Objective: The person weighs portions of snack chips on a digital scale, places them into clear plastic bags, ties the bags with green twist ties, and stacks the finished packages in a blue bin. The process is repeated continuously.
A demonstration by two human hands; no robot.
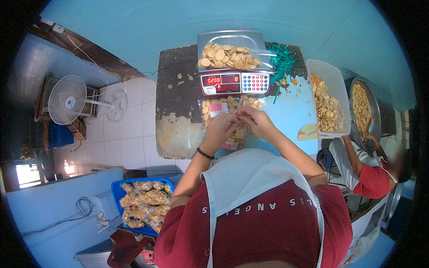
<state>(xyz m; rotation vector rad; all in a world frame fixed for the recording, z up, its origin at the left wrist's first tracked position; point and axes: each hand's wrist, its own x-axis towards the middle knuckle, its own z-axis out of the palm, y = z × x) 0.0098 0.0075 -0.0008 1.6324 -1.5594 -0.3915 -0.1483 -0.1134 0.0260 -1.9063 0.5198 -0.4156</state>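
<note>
My left hand (222, 127) and my right hand (257, 121) meet at the fingertips over the table. Between them they pinch the gathered top of a clear plastic bag (237, 134) of round, flat chips; the fingers partly cover it. Other bags of chips (206, 104) lie just beyond my hands, one with a pink and white label (218, 109). Behind these stands a digital scale (221, 89) with lit red digits and a keypad. On its metal pan rests an open clear bag of chips (224, 56). Green plastic tie strips (281, 62) lie right of the pan.
A translucent bin (330, 67) of chips stands at the table's (177, 140) right edge. Past it a co-worker (372, 181) reaches into a metal basin (377, 110) of chips. A blue crate (115, 191) of filled bags is behind me at left. A white fan (68, 100) stands farther left.
</note>
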